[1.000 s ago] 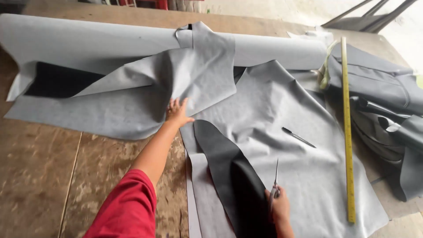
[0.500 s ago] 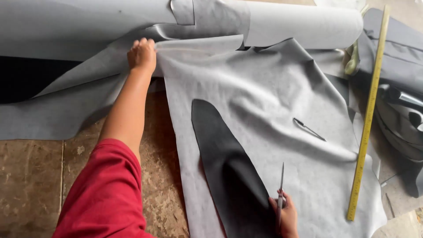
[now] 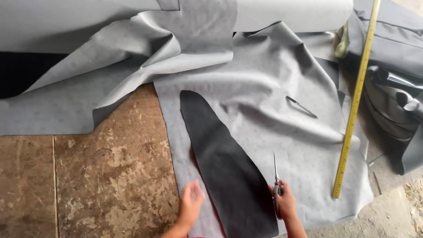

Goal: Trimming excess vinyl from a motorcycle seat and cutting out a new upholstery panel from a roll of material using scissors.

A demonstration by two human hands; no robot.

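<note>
Only the head view to go on here, looking straight down at the counter (image 3: 101, 185), a worn brown surface with bare patches on the left.

The right hand (image 3: 287, 203) is closed round the handles of the scissors (image 3: 276, 185), blades shut and pointing up and away from the body, right along the right edge of the black piece (image 3: 220, 163). That edge placement makes sense if the black piece is serving as a template, since the blades sit just where its outline meets the grey sheet (image 3: 282, 110) under it.

The left hand (image 3: 190, 206) is open and flat, fingers spread, a bit blurred, lying on the grey sheet just beside the black piece's left edge. Looks to me like it's there to pin the layers down, though I can't tell how hard it presses.

The black piece is long and tapered, narrow rounded tip toward the top, widening toward the person, lying flat on the grey sheet at a slant.

Other stuff around:
- a yellow ruler (image 3: 354, 105) lying along the sheet's right side, well apart from the hands
- a thin dark pen-like thing (image 3: 302, 106) on the sheet between black piece and ruler, too small to be sure what it is
- a fabric roll (image 3: 291, 13) across the top, with loose grey folds (image 3: 132, 75) flopped over the counter at upper left
- darker grey material (image 3: 396, 88) heaped at the right edge
</note>
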